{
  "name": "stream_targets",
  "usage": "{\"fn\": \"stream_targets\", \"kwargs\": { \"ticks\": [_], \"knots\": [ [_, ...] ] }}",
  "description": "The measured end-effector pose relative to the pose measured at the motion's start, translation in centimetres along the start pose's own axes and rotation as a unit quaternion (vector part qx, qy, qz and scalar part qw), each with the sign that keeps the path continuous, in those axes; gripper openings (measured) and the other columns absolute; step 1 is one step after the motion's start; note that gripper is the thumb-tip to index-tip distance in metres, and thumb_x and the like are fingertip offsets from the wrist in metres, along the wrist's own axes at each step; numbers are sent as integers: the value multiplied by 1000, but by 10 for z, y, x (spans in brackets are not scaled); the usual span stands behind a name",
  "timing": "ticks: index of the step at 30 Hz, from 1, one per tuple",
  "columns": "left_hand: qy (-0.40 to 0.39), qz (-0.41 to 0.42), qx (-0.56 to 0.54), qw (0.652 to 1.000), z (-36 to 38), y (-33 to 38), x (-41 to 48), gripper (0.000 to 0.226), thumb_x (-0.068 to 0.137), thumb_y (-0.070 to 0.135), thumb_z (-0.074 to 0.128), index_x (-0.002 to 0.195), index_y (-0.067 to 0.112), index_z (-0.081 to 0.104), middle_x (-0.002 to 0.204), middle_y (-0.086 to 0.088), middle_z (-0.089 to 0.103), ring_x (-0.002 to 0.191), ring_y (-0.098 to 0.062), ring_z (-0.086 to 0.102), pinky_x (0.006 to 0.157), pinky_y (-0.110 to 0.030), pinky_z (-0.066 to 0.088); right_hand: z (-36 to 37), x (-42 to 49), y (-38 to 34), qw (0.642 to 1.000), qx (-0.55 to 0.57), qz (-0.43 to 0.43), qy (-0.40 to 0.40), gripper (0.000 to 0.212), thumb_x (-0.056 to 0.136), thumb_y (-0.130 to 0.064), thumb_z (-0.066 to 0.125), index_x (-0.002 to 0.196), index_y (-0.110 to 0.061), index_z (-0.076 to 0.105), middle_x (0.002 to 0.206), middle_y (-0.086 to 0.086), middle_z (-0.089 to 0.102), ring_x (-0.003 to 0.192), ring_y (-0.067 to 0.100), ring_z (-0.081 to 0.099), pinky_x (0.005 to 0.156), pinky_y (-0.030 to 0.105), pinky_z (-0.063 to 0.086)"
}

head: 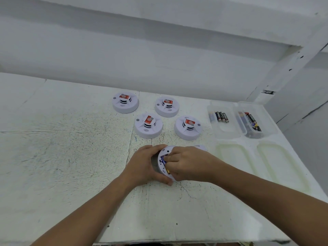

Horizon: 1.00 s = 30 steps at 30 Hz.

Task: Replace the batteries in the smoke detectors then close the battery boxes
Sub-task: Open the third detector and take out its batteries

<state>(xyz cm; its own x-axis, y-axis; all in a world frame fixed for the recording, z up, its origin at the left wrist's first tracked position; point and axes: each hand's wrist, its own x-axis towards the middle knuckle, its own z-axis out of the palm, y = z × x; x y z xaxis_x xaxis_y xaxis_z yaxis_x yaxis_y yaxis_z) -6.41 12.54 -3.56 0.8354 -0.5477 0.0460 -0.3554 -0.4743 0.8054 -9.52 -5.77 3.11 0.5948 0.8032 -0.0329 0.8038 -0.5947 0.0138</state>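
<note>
A white smoke detector (pixel 164 154) lies upside down near the table's middle, its battery bay showing blue and yellow batteries (pixel 164 163). My left hand (pixel 144 166) grips the detector's left rim, thumb at the front edge. My right hand (pixel 186 163) lies over the bay, its fingers pinching at a battery there. Several more detectors stand upright behind, each with a red label: one far left (pixel 125 102), one far right (pixel 166 106), and two nearer (pixel 148 126) (pixel 188 127). A small white piece (pixel 200 147) peeks out behind my right hand.
Two clear plastic boxes sit at the right: the left box (pixel 224 129) holds a few batteries, the right box (pixel 264 121) holds several. Their two lids (pixel 236 157) (pixel 282 162) lie in front. The table's right edge runs close by; a wall stands behind.
</note>
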Motion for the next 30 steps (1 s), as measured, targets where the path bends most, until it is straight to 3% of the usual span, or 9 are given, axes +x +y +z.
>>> {"fn": "stream_targets", "kwargs": {
  "ticks": [5, 7, 9, 11, 16, 19, 22, 25, 30],
  "knots": [
    [-7, 8, 18, 1000, 0, 0, 0, 105, 31, 65, 84, 127, 37, 52, 105, 39, 53, 104, -2, 51, 89, -11, 35, 0, -7, -3, 1000, 23, 17, 2, 24, 65, -11, 78, 81, -12, 61, 85, 2, 70, 79, 23, 65, 44, 29, 52],
    [-7, 5, 17, 1000, 1, -2, 0, 105, 31, 69, 82, 127, 39, 52, 107, 39, 54, 106, -4, 50, 92, -17, 38, -1, -11, -3, 997, 58, 51, 0, 10, 75, -17, 63, 83, -12, 65, 88, 1, 71, 87, 22, 65, 53, 32, 55],
    [-5, 1, 15, 1000, 1, -3, 0, 105, 31, 68, 82, 127, 40, 51, 108, 37, 55, 108, -4, 50, 94, -22, 40, -2, -12, -5, 991, 105, 83, 3, 22, 82, -20, 47, 83, -9, 66, 85, 4, 69, 88, 22, 62, 66, 35, 54],
    [-4, -1, 15, 1000, 2, -3, -1, 105, 31, 67, 84, 127, 40, 51, 110, 36, 55, 110, -4, 49, 95, -24, 41, -4, -12, -9, 981, 148, 127, 7, 22, 84, -15, 43, 84, -5, 63, 85, 9, 66, 87, 24, 57, 74, 36, 47],
    [1, -3, 11, 1000, 3, -3, -1, 101, 33, 67, 85, 125, 43, 51, 110, 34, 57, 108, -3, 50, 95, -27, 44, -5, -16, -20, 959, 193, 204, 39, 20, 90, -24, 53, 85, -7, 64, 80, 5, 63, 84, 19, 52, 76, 28, 40],
    [5, -3, 18, 1000, 3, -2, -2, 103, 34, 67, 84, 127, 39, 51, 111, 31, 58, 107, -2, 51, 95, -29, 44, -6, -15, -22, 947, 192, 250, 57, 15, 90, -17, 54, 86, -8, 64, 82, 4, 64, 83, 18, 51, 73, 33, 42],
    [10, -4, 21, 1000, 4, -1, -2, 101, 35, 67, 83, 127, 40, 51, 111, 29, 59, 106, -1, 51, 95, -28, 44, -6, -17, -22, 927, 216, 294, 91, 10, 88, -12, 57, 86, -13, 67, 82, -1, 67, 79, 13, 56, 72, 28, 45],
    [14, -12, 30, 999, 5, -1, -3, 102, 35, 71, 81, 128, 43, 48, 112, 27, 58, 108, 0, 50, 95, -29, 45, -9, -22, -9, 845, 343, 384, 145, 9, 84, -12, 66, 84, -21, 70, 83, -9, 70, 78, 3, 61, 71, 18, 49],
    [15, -27, 35, 999, 8, -3, -4, 102, 34, 73, 80, 126, 48, 44, 115, 29, 52, 111, 1, 47, 97, -25, 42, -23, -42, 43, 623, 536, 471, 320, 16, 82, 7, 64, 85, -9, 66, 80, 8, 69, 70, 16, 63, 65, 23, 55]
  ]
}}
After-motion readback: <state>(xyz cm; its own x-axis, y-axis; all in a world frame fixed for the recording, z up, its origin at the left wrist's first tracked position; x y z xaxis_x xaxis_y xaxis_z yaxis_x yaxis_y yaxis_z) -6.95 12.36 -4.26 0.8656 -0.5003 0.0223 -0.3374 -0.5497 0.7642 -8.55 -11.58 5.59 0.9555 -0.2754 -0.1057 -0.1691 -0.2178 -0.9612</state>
